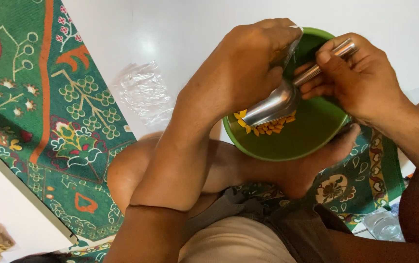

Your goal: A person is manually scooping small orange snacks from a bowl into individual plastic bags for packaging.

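A green bowl (307, 141) was seen resting against a bare foot (316, 163), over a green patterned cloth (63, 122) spread on a pale floor. The right hand (360, 80) was closed around the handle of a metal scoop (277, 103), whose mouth was tipped down into the bowl. The left hand (248, 68) was curled over the bowl's far rim, pinching what looked like a bit of clear plastic wrapper (292, 46); what the wrapper held could not be told. A small heap of yellow-orange pieces (268, 126) lay in the bowl at the scoop's mouth, touching it. By that showing, some pieces had been delivered and the bowl was mostly unfilled; whether any remained inside the scoop was hidden. A crumpled clear plastic bag (144, 92) lay on the floor near the cloth's edge.
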